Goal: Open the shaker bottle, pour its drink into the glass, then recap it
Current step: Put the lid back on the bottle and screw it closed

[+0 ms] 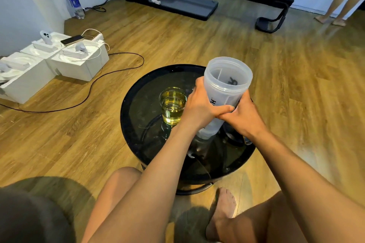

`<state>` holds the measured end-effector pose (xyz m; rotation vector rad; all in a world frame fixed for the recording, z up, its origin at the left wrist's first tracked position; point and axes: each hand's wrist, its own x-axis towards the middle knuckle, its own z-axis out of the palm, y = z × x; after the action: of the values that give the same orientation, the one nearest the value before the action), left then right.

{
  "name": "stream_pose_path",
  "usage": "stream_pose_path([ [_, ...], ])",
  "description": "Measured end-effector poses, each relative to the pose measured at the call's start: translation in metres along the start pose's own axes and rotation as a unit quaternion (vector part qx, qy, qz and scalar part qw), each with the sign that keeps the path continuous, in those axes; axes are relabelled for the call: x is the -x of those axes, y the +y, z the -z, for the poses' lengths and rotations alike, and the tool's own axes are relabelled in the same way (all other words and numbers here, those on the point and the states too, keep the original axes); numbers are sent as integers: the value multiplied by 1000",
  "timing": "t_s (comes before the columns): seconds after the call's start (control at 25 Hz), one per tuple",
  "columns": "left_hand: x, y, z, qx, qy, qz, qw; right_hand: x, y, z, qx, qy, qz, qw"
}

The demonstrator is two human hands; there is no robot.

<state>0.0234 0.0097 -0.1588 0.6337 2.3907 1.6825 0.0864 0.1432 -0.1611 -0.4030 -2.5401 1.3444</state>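
A translucent shaker bottle (227,83) leans a little to the right over the round black glass table (138,124). Its mouth is uncapped and it looks empty inside. My left hand (199,104) wraps its left side, thumb across the front. My right hand (244,117) grips its right side, lower down, fingers meeting the left thumb. The bottle's base is at the tabletop; I cannot tell whether it touches. Just left of my left hand a clear glass (173,107) stands on the table with yellow drink in it. A dark object (236,139), perhaps the cap, lies behind my right wrist, mostly hidden.
My bare legs and a foot (223,209) are close to the table's near edge. White boxes (59,61) with a phone, devices and cables sit on the wood floor at left. A treadmill (183,4) and a water bottle (75,2) stand by the far wall. Another person's legs (339,2) are at far right.
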Motion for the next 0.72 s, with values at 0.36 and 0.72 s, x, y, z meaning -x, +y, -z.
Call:
stream_pose_path([
  [0.36,13,-15,-5,29,5,12,999,5,11,-10,-1,1,-41,999],
  [0.72,51,-18,1,-173,-193,182,948,30,37,16,134,-57,-94,985],
])
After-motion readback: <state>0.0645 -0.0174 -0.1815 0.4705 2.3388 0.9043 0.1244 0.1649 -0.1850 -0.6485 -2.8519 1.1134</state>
